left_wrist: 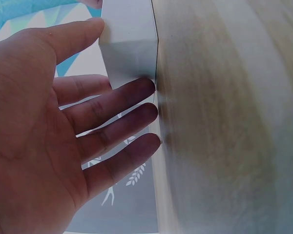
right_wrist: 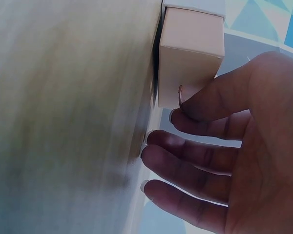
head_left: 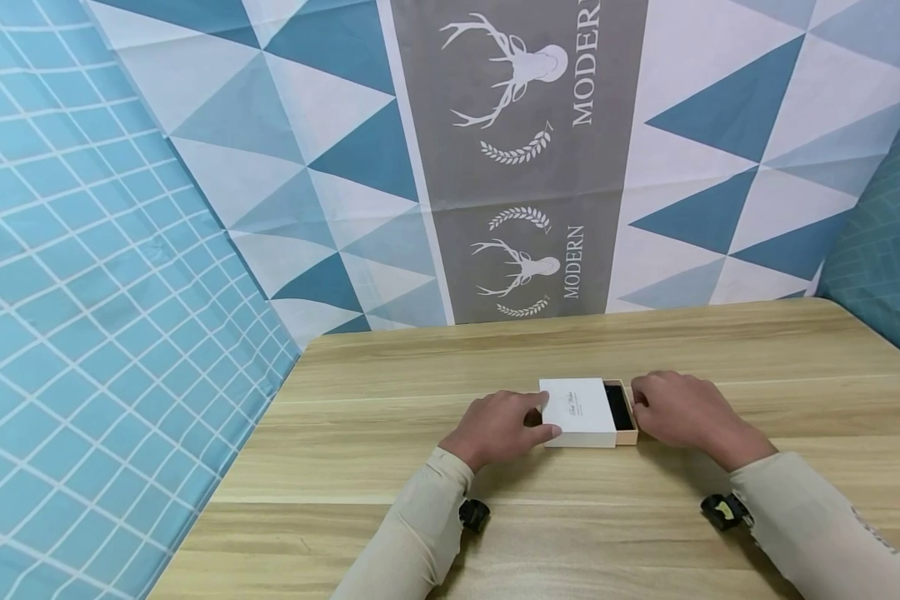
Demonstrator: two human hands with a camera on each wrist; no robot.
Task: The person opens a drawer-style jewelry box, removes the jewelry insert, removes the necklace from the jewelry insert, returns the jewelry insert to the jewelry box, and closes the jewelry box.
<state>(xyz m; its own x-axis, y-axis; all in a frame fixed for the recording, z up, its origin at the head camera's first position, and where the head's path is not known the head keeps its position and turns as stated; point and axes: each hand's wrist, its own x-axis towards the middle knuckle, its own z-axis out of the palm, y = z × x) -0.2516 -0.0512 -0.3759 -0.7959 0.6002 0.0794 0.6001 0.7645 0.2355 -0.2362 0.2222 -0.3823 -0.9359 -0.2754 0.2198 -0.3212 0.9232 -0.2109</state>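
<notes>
A small white drawer-style box (head_left: 573, 408) with dark lettering on top lies on the table. Its peach inner drawer (head_left: 627, 437) sticks out of the right end, and a black lining (head_left: 618, 407) shows inside. My left hand (head_left: 497, 427) holds the sleeve's left end, thumb at the near corner and forefinger at the far one; the other fingers reach along the end in the left wrist view. At the drawer's end, my right hand (head_left: 682, 412) pinches a thin pull ribbon (right_wrist: 180, 92) between thumb and forefinger. The remaining right fingers curl loosely near the tabletop.
The wood-grain table (head_left: 390, 375) runs back to a patterned wall cloth (head_left: 330, 192). Blue checked cloth (head_left: 105, 292) hangs along the left side. A strapped black device (head_left: 474, 515) is on the left wrist, another device (head_left: 726, 510) on the right.
</notes>
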